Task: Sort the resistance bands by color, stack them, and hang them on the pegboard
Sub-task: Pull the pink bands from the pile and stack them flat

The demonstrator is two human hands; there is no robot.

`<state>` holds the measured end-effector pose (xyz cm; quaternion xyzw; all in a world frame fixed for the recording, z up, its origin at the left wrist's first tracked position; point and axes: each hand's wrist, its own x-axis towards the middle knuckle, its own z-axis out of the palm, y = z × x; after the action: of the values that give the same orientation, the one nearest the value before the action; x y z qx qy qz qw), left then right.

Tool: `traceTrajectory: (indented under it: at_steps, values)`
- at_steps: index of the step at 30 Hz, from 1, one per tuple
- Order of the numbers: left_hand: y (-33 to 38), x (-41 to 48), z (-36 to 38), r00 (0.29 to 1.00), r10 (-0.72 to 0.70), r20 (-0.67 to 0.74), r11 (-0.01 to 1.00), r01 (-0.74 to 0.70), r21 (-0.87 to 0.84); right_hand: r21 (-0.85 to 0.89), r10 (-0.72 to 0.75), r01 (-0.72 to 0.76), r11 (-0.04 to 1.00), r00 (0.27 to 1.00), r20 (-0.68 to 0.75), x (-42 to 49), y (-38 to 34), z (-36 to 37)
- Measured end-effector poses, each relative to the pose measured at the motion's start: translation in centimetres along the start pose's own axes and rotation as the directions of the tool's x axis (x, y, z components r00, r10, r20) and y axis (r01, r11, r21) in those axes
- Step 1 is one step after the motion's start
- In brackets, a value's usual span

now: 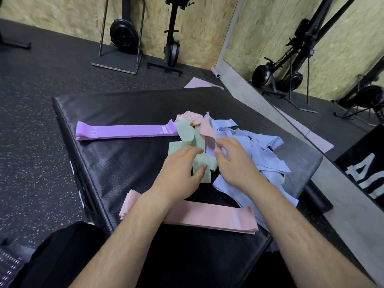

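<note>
On the black padded box (124, 163) lies a flat stack of purple bands (124, 131) at the far left and a flat stack of pink bands (209, 218) near me. A tangled heap holds green bands (187, 132), loose pink bands (204, 127) and many light blue bands (261, 150). My left hand (178, 171) lies over the green bands with the thumb pressed on one. My right hand (234, 161) reaches into the heap's middle, fingers curled over pink and blue bands; whether it grips one is hidden.
Black rubber floor surrounds the box. Gym machines (172, 38) stand against the chipboard wall at the back. A mirror (311, 48) leans at the right, with a pink mat (197, 83) and a pink roller (215, 72) on the floor beside it.
</note>
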<state>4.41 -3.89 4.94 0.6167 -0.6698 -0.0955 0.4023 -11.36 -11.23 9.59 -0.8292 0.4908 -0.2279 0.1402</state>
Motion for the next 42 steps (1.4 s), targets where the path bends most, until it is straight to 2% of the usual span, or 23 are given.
traceTrajectory:
  at_steps: [3, 7, 12, 16, 19, 21, 25, 28, 32, 37, 42]
  values:
    - [1.3, -0.3, 0.1, 0.998, -0.064, -0.004, 0.973, 0.062, -0.223, 0.163, 0.018, -0.019, 0.986, 1.0, 0.003, -2.7, -1.8, -0.9]
    - [2.3, -1.2, 0.1, 0.991, -0.122, 0.052, 0.845, 0.131, -0.518, 0.335, 0.057, -0.067, 0.94, 0.998, 0.04, -5.5, -3.8, -1.1]
    - [2.2, -2.6, -0.6, 0.98, -0.195, -0.042, 0.82, 0.14, -0.555, 0.491, 0.075, -0.093, 0.866, 0.996, 0.056, -7.2, -4.9, -0.5]
    - [1.1, -3.9, -1.7, 0.969, -0.211, -0.126, 0.894, 0.139, -0.426, 0.538, 0.031, -0.052, 0.841, 0.998, 0.049, -7.2, -5.0, 0.2]
    - [0.7, -4.6, -2.6, 0.965, -0.224, -0.136, 0.892, 0.147, -0.427, 0.343, -0.076, 0.075, 0.936, 0.997, -0.01, -6.5, -4.3, 0.8]
    - [0.7, -5.1, -3.3, 0.969, -0.2, -0.146, 0.898, 0.121, -0.423, 0.237, -0.172, 0.153, 0.959, 0.983, 0.059, -5.7, -4.2, 1.2]
    - [0.6, -5.9, -4.8, 0.976, -0.183, -0.12, 0.875, 0.106, -0.472, 0.218, -0.213, 0.162, 0.962, 0.947, 0.238, -4.2, -4.9, 1.7]
    - [-0.5, -5.9, -5.3, 0.974, -0.195, -0.113, 0.908, 0.136, -0.397, 0.22, -0.232, 0.183, 0.958, 0.948, 0.22, -3.6, -5.4, 2.0]
    - [-1.7, -5.5, -5.8, 0.961, -0.25, -0.12, 0.903, 0.187, -0.387, 0.231, -0.3, 0.244, 0.942, 0.922, 0.247, -3.1, -5.8, 1.8]
    - [-2.2, -5.4, -6.6, 0.951, -0.28, -0.131, 0.895, 0.209, -0.395, 0.07, -0.295, 0.288, 0.955, 0.904, 0.308, -1.9, -4.7, 1.1]
    - [-3.5, -5.0, -7.3, 0.925, -0.341, -0.17, 0.866, 0.238, -0.441, -0.174, -0.173, 0.254, 0.951, 0.909, 0.38, -0.9, -2.1, -0.2]
